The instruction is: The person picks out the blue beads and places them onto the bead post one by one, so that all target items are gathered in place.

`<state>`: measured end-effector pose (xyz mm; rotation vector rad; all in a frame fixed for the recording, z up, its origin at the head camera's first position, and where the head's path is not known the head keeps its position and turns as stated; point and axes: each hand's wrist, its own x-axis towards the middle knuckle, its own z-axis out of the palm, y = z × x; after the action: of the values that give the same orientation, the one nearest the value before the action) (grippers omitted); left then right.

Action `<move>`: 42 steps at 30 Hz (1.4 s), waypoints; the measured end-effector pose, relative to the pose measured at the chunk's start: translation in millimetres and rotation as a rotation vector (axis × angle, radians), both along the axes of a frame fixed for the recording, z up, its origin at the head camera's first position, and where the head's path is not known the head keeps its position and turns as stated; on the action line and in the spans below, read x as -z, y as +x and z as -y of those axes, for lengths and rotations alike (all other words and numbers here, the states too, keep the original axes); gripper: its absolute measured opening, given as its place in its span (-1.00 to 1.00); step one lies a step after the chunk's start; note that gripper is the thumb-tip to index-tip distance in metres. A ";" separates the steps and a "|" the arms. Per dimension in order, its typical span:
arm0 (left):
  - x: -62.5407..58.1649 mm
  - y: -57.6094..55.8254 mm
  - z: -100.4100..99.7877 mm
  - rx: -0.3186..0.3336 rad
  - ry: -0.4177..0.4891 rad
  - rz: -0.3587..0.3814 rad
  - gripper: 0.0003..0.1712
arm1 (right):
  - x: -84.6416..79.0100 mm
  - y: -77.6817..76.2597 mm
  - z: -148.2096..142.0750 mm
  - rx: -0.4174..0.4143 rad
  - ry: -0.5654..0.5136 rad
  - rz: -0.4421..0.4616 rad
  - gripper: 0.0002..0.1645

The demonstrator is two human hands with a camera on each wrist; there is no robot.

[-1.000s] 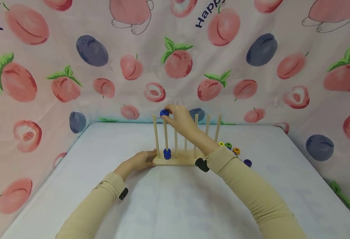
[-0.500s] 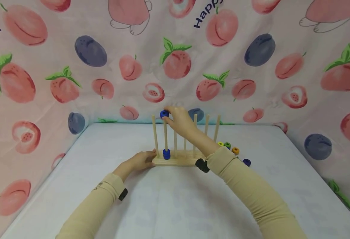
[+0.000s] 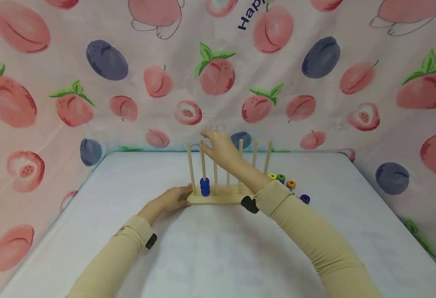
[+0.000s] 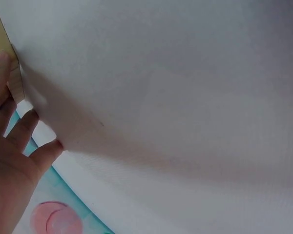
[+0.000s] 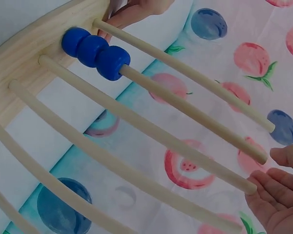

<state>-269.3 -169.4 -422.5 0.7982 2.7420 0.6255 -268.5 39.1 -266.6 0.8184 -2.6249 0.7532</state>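
Note:
A wooden peg rack point(image 3: 218, 199) with a row of upright pegs stands on the table. Several blue beads point(image 3: 204, 187) are stacked at the bottom of its second peg from the left; the right wrist view shows three beads point(image 5: 95, 52) touching one another. My left hand point(image 3: 174, 198) grips the rack's left end, its thumb against the wooden base point(image 4: 15, 80) in the left wrist view. At the top of the second peg is my right hand point(image 3: 223, 151), thumb and fingers apart and holding nothing. The right wrist view has these right-hand fingers point(image 5: 278, 190) beside the peg tips.
Loose beads lie right of the rack, partly behind the right forearm: a yellow bead point(image 3: 272, 176), a green bead point(image 3: 281, 178), an orange bead point(image 3: 291, 184) and a dark blue bead point(image 3: 305, 199). A fruit-printed cloth point(image 3: 218, 37) hangs behind the table point(image 3: 203, 256).
The blue bead held at the peg's top has been let go and slid down onto the others. The right thumb and fingers have parted. My left hand stays at the rack's end.

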 end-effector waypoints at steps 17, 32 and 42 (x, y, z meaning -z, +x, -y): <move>-5.1 -9.4 -6.6 0.014 -0.020 0.002 -0.38 | 26.4 11.0 -41.9 -0.155 -0.253 -0.166 -0.60; -9.8 -4.0 -5.0 0.032 -0.068 0.028 -0.31 | 65.2 26.0 -112.1 -0.242 -0.306 -0.069 -0.64; -3.5 -1.3 -4.5 0.025 -0.062 0.020 -0.32 | 91.1 31.4 -145.2 -0.212 -0.299 0.069 -0.62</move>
<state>-270.7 -164.9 -418.9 0.8064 2.7143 0.5380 -237.1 184.3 -357.7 1.0030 -2.4215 1.2161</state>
